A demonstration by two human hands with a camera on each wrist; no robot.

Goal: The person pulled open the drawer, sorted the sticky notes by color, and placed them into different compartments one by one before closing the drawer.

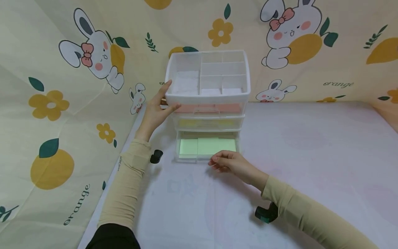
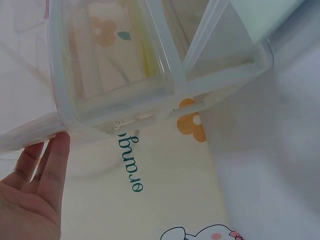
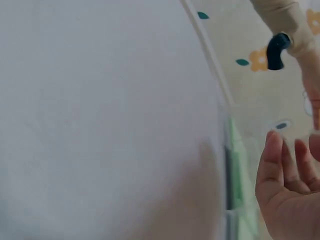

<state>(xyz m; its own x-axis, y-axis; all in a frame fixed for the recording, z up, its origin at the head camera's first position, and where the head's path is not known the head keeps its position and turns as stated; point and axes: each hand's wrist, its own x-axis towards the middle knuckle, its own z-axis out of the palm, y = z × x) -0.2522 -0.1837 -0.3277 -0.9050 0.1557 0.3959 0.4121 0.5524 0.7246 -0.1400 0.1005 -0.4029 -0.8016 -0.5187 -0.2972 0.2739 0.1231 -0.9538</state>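
A white tabletop drawer organizer stands at the back of the table, with a divided tray on top. Its clear bottom drawer is pulled out and holds light green paper. Pink shows in the upper drawer and yellow in the middle drawer; both are closed. My left hand braces the organizer's left side, fingers mostly straight, thumb across the front corner. The left wrist view shows its fingers against the casing. By the bottom drawer's front edge, my right hand has loosely bent fingers, with nothing visible in them.
The white tabletop extends to both sides and in front of the organizer. A cloth printed with rabbits and oranges hangs behind and along the left. Black wrist devices stick out under both sleeves.
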